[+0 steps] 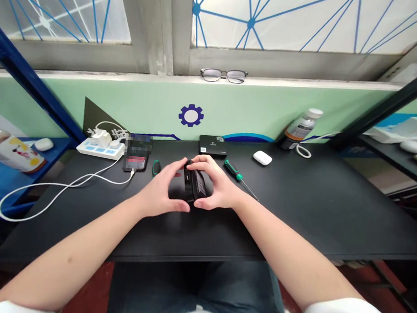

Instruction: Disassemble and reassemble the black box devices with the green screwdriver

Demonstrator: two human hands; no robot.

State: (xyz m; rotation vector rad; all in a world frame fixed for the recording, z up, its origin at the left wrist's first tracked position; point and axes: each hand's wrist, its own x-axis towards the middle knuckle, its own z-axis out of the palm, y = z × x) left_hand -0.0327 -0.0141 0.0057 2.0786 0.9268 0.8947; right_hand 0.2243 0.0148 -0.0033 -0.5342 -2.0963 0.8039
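Note:
My left hand (pixel 159 189) and my right hand (pixel 223 185) meet over the middle of the desk, curled around a small black device (pixel 191 182). Fingertips press its far end, and both thumbs lie along its near end. A slot or gap runs along the device, and a glossy dark panel shows on its right side; my fingers cover part of it. Just beyond my left hand lies a green and black tool handle (pixel 156 167), partly hidden. A screwdriver (pixel 237 173) with a green and black handle rests to the right of my right hand.
Behind my hands lies a flat black box (pixel 213 145). A white case (pixel 262 158) and a bottle (pixel 301 128) are to the right. On the left, a phone (pixel 135 162) is plugged by a white cable (pixel 69 186) into a power strip (pixel 100 148). Glasses (pixel 223 75) sit on the sill.

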